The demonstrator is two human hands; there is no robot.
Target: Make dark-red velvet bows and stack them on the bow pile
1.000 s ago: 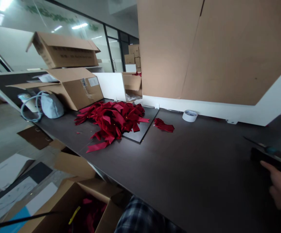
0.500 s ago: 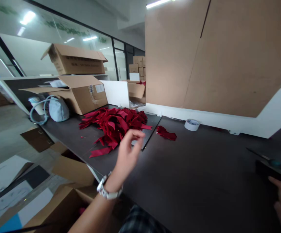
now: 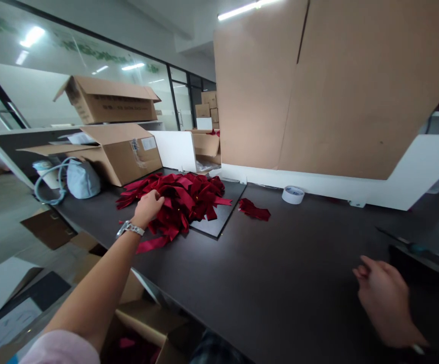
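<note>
My left hand (image 3: 148,208), with a metal watch on its wrist, is at the near left side of a heap of dark red ribbon bows (image 3: 189,194). Its fingers are pinched together against the ribbon, with the tips partly hidden. My right hand (image 3: 384,298) hovers over the dark table at the right, fingers curled in and the index finger bent forward; nothing shows in it. Beside it lies a long, thin dark tool with a teal part (image 3: 416,248), on or by a black object. A single red ribbon piece (image 3: 255,210) lies apart from the heap.
A roll of white tape (image 3: 293,195) rests near the upright cardboard panel (image 3: 257,101). An open carton (image 3: 128,156), a light blue bag (image 3: 83,179) and a cup (image 3: 47,174) stand at the left. Below the table edge, an open box (image 3: 143,323) holds red material.
My left hand has moved left and forward onto the ribbon heap. My right hand has come away from the black object, leftward over the table. The view has shifted slightly.
</note>
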